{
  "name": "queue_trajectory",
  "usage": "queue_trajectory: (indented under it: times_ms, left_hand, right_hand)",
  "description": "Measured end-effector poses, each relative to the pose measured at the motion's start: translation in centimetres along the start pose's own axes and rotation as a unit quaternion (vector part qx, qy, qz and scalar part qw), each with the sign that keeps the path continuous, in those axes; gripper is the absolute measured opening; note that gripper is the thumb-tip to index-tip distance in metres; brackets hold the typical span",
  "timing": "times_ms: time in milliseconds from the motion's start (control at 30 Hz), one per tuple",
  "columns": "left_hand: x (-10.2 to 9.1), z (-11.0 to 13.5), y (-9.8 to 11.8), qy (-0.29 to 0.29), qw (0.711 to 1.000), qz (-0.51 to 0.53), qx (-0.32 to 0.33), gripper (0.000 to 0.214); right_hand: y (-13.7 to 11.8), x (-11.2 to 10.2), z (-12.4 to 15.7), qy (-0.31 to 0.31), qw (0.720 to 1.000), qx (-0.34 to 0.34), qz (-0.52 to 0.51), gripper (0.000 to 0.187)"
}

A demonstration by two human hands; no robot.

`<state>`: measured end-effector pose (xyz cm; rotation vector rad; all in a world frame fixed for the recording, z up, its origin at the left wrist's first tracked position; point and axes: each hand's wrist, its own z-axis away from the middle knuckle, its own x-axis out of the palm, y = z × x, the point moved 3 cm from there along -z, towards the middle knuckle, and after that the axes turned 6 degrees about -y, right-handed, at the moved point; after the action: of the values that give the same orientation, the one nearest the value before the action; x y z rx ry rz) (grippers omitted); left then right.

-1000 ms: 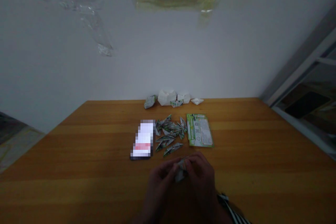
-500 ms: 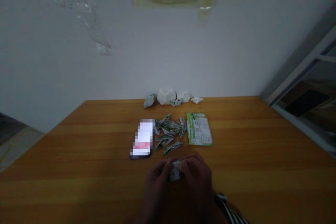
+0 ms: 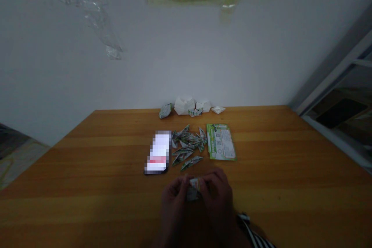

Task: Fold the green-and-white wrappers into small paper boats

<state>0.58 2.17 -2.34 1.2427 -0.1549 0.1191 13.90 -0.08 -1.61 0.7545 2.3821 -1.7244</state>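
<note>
Both of my hands meet over the near middle of the wooden table [image 3: 87,186]. My left hand [image 3: 173,204] and my right hand [image 3: 217,197] pinch a small folded piece of printed paper [image 3: 193,188] between their fingertips. Just beyond them lies a pile of several small folded paper pieces [image 3: 187,145]. A flat green and white printed sheet [image 3: 221,142] lies to the right of that pile. My right wrist shows a striped sleeve [image 3: 255,234].
A phone with a lit screen [image 3: 158,152] lies left of the pile. Crumpled and folded white paper shapes [image 3: 188,106] sit at the table's far edge against the white wall. A metal frame [image 3: 334,77] stands at the right. Plastic film hangs on the wall above.
My hands have shifted slightly left while working the paper piece, which has turned between my fingers. Everything on the table stays where it was.
</note>
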Motion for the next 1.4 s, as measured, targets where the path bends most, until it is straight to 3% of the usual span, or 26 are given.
queue_trajectory:
  times_ms: [233,500,767,1200,1400]
  left_hand:
    - [0.0,-0.1,0.5,0.024,0.999,-0.043,0.011,0.039]
    - [-0.3,-0.1,0.4,0.022,0.996,-0.081,0.023,0.038]
    - [-0.6,-0.4,0.3,0.009,0.995,-0.088,0.042,0.036]
    - [-0.2,0.1,1.2,0.021,0.971,-0.211,0.109,0.029]
    - [-0.4,-0.6,1.1,-0.035,0.961,-0.249,0.116,0.026]
  right_hand:
    - [0.4,0.6,0.1,0.016,0.999,0.027,-0.006,0.014]
    - [1.4,1.0,0.1,-0.079,0.982,0.140,-0.095,0.012]
    - [0.6,0.7,-0.3,-0.142,0.979,0.108,-0.095,0.014]
    - [0.6,0.2,-0.4,-0.170,0.975,0.117,-0.087,0.017]
    - [0.9,0.1,-0.4,-0.162,0.977,0.126,-0.051,0.020]
